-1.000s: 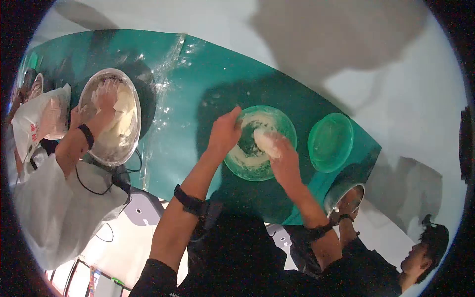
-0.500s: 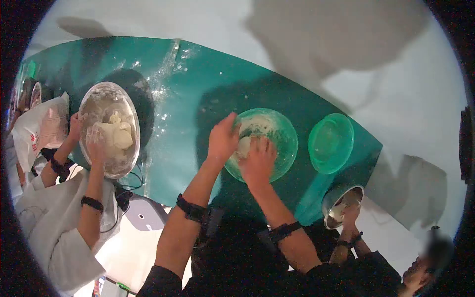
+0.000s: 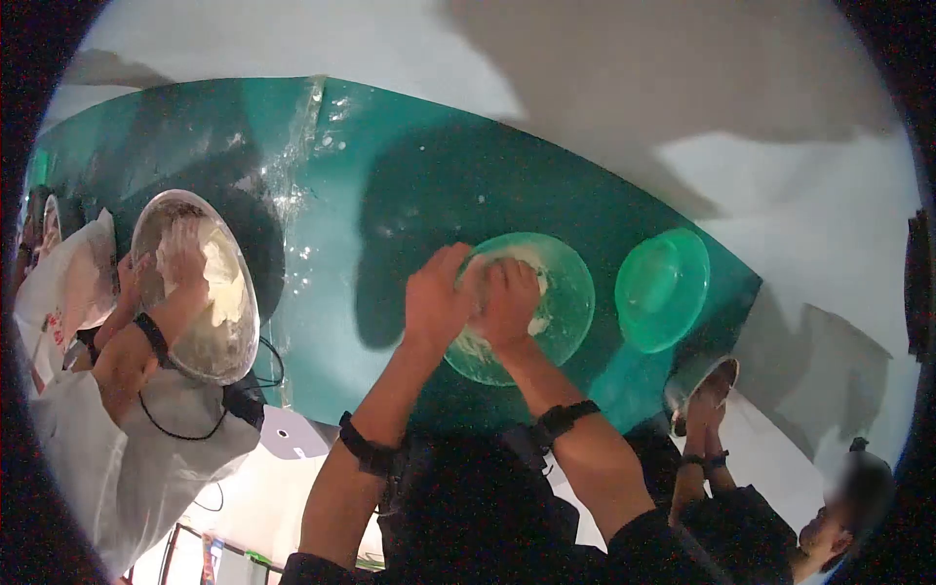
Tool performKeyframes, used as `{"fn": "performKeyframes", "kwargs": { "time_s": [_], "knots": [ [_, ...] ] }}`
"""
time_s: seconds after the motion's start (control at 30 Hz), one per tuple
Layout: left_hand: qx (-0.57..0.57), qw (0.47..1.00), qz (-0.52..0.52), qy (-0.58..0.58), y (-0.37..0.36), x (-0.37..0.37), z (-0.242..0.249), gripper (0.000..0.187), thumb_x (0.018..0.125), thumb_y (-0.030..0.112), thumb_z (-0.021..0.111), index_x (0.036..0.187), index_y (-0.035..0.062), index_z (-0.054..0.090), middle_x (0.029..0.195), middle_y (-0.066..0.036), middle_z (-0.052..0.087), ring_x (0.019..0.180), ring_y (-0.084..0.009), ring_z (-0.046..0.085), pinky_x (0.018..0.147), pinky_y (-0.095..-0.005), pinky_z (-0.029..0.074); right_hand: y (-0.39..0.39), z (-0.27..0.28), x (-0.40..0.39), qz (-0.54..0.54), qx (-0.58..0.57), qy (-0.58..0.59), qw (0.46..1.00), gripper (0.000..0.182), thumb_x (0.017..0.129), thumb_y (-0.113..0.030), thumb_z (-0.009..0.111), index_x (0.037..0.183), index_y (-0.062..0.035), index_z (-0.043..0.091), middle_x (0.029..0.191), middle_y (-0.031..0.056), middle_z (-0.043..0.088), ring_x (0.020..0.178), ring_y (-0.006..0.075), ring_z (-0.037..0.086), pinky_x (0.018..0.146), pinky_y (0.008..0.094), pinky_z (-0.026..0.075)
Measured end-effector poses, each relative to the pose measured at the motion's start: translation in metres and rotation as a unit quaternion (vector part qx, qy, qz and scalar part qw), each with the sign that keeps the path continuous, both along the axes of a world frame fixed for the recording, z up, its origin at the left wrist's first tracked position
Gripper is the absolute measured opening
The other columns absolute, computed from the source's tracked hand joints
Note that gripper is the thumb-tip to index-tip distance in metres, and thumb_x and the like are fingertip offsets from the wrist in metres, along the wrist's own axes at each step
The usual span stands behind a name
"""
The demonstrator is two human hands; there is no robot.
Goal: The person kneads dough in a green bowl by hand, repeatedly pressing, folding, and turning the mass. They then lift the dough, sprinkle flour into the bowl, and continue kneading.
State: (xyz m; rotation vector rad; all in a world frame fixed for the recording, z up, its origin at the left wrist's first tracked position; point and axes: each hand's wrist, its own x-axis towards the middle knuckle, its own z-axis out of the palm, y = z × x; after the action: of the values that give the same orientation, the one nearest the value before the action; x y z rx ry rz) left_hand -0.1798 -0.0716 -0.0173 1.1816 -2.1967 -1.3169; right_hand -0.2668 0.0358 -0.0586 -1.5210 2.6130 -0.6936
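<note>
A translucent green bowl (image 3: 573, 336) in front of me holds dough (image 3: 537, 323) and pale floury residue on its wall. My left hand (image 3: 437, 297) is closed over the bowl's left rim. My right hand (image 3: 509, 300) is inside the bowl, its fingers curled down onto the dough beside my left hand. Most of the dough lies hidden under my right hand.
A second green bowl (image 3: 663, 292) stands to the right on the green table (image 3: 390, 117). At left, a person in white works dough in a metal bowl (image 3: 244, 341). Another person at lower right has both hands in a metal bowl (image 3: 726, 369). Flour dusts the table seam.
My right hand has moved left and up, closer to my left hand, covering more of the dough. The left person's hand has shifted deeper into their bowl. The camera view has tilted slightly.
</note>
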Motion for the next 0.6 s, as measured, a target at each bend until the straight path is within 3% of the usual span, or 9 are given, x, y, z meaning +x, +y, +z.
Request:
{"fn": "performKeyframes", "kwargs": {
  "time_s": [0.07, 0.27, 0.37, 0.47, 0.5, 0.6],
  "knots": [
    [0.005, 1.000, -0.017, -0.025, -0.002, 0.002, 0.003, 0.023, 0.098, 0.028, 0.063, 0.109, 0.0077, 0.062, 0.095, -0.020, 0.069, 0.084, -0.0430, 0.067, 0.068, -0.0490, 0.054, 0.001, -0.005, -0.007, 0.030, -0.067, -0.019, 0.997, 0.034, 0.074, -0.031, 0.073, 0.092, -0.0038, 0.064, 0.096, 0.0190, 0.066, 0.087, 0.0398, 0.063, 0.083, 0.0525, 0.051],
    [0.001, 0.997, -0.044, -0.069, 0.001, 0.000, 0.024, 0.021, 0.102, 0.027, 0.059, 0.101, 0.0066, 0.055, 0.081, -0.020, 0.067, 0.073, -0.0439, 0.065, 0.062, -0.0520, 0.051, -0.012, 0.026, -0.007, -0.071, 0.057, -0.123, 0.988, 0.028, 0.085, -0.028, 0.070, 0.098, -0.0031, 0.065, 0.101, 0.0180, 0.067, 0.093, 0.0396, 0.065, 0.086, 0.0495, 0.051],
    [-0.036, 0.993, -0.046, -0.106, 0.004, -0.002, 0.018, 0.023, 0.103, 0.028, 0.059, 0.098, 0.0065, 0.051, 0.076, -0.019, 0.065, 0.070, -0.0441, 0.064, 0.059, -0.0527, 0.050, 0.009, 0.025, -0.022, -0.086, -0.095, -0.464, 0.877, 0.024, 0.095, -0.024, 0.063, 0.106, -0.0031, 0.066, 0.111, 0.0200, 0.067, 0.105, 0.0427, 0.063, 0.093, 0.0498, 0.049],
    [-0.040, 0.994, -0.040, -0.097, 0.006, -0.003, 0.021, 0.025, 0.103, 0.029, 0.058, 0.096, 0.0067, 0.048, 0.075, -0.018, 0.065, 0.070, -0.0441, 0.064, 0.058, -0.0533, 0.049, 0.051, 0.031, -0.034, -0.118, 0.047, -0.411, 0.903, 0.028, 0.102, -0.017, 0.056, 0.123, 0.0003, 0.063, 0.123, 0.0191, 0.065, 0.115, 0.0343, 0.062, 0.100, 0.0392, 0.047],
    [-0.037, 0.994, -0.037, -0.100, 0.008, -0.004, 0.024, 0.026, 0.103, 0.029, 0.058, 0.096, 0.0068, 0.048, 0.075, -0.018, 0.065, 0.070, -0.0440, 0.064, 0.057, -0.0534, 0.048, 0.048, 0.067, -0.035, -0.113, 0.092, -0.370, 0.918, 0.030, 0.100, -0.017, 0.059, 0.126, -0.0016, 0.063, 0.120, 0.0198, 0.066, 0.114, 0.0350, 0.063, 0.098, 0.0427, 0.049],
    [-0.035, 0.992, -0.033, -0.120, 0.012, -0.005, 0.026, 0.025, 0.104, 0.030, 0.057, 0.097, 0.0073, 0.048, 0.076, -0.018, 0.066, 0.070, -0.0435, 0.065, 0.057, -0.0533, 0.049, 0.061, 0.070, -0.023, -0.062, 0.121, -0.190, 0.972, 0.030, 0.097, -0.021, 0.064, 0.120, -0.0023, 0.063, 0.122, 0.0208, 0.066, 0.112, 0.0415, 0.062, 0.100, 0.0489, 0.049]
  ]
}}
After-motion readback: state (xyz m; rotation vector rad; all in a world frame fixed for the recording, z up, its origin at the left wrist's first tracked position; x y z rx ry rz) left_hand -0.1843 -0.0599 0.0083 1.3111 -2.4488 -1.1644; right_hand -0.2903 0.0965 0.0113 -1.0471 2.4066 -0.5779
